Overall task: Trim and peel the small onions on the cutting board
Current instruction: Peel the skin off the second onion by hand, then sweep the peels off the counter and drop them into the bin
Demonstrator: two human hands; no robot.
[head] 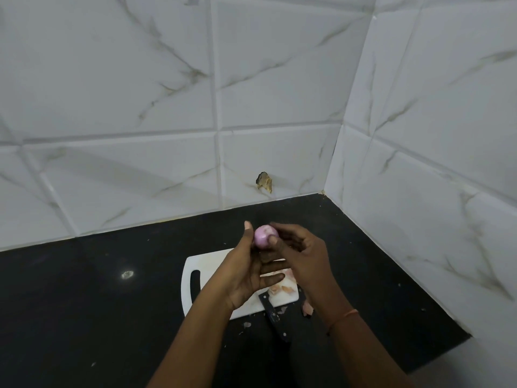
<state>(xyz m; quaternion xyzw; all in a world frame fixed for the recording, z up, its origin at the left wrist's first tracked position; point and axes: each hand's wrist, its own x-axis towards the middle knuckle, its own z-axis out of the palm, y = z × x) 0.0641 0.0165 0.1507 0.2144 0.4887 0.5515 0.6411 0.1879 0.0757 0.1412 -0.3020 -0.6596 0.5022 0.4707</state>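
One peeled onion (pixel 265 236) pinched in both grips, left hand (pixel 246 273) and right hand (pixel 302 247), above one cutting board (pixel 190 264).

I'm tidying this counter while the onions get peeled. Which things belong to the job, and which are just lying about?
In use:
- onion, pinched by left hand and right hand
- cutting board
- knife
- peelings

Lying about:
- debris on wall tile
- pale spot on counter

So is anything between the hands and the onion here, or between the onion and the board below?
Nothing visible. The left hand and right hand both hold the onion directly, above the cutting board. Peel scraps and a knife lie at the board's near right part; its far left part shows bare.
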